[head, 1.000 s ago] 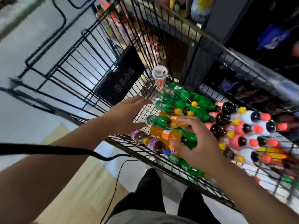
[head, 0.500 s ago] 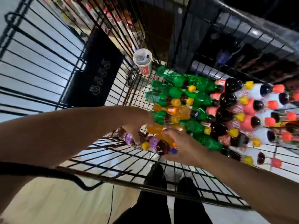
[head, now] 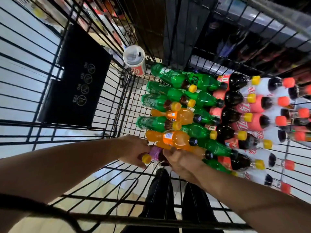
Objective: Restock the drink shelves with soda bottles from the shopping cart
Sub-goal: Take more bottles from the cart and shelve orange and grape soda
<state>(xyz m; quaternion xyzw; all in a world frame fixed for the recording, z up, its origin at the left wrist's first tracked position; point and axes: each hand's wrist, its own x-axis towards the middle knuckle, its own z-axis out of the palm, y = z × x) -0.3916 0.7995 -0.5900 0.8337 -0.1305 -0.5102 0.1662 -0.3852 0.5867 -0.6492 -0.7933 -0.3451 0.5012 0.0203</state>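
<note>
Shopping cart (head: 127, 101) over pale tile floor (head: 16, 68)

Soda bottles (head: 198, 98) lie packed on its wire bottom, right; a lidded cup (head: 134, 59) stands far. Near, left hand (head: 134, 149) clasps a purple-labelled bottle (head: 155, 153), right hand (head: 183, 161) grips an orange bottle (head: 196, 150) beside it.

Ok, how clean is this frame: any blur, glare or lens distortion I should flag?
Head view: the wide-angle lens bows the wires of the shopping cart; mid-frame the green soda bottles are sharp, with small glare spots; at the right edge the red-capped bottles smear; the shelves at the top are dark and blurred.
</note>
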